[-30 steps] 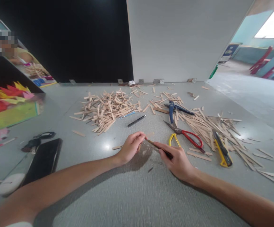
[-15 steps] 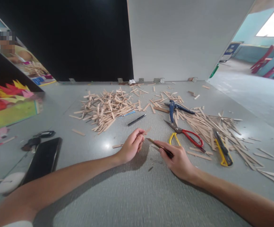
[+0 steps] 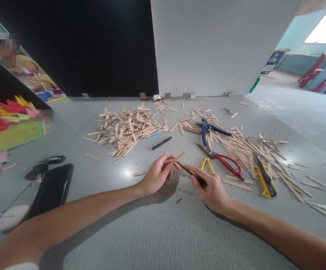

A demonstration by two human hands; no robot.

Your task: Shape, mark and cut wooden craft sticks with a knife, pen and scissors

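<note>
My left hand (image 3: pixel 157 174) pinches a short wooden stick (image 3: pixel 179 155) just above the grey table (image 3: pixel 157 232). My right hand (image 3: pixel 211 188) grips a thin dark-handled blade tool (image 3: pixel 192 174) like a pen, its tip resting against the stick. The two hands meet at the middle of the table. A second loose stick (image 3: pixel 139 173) lies just left of my left hand.
Two heaps of wooden sticks lie beyond the hands, one at the left (image 3: pixel 125 129), one at the right (image 3: pixel 248 150). Red-and-yellow snips (image 3: pixel 219 162), blue pliers (image 3: pixel 206 129), a yellow utility knife (image 3: pixel 265 178) and a black pen (image 3: pixel 163 143) lie nearby. A phone (image 3: pixel 52 189) rests at the left.
My left hand has lifted and turned the stick so it points up to the right. The blade tip in my right hand has moved up against it.
</note>
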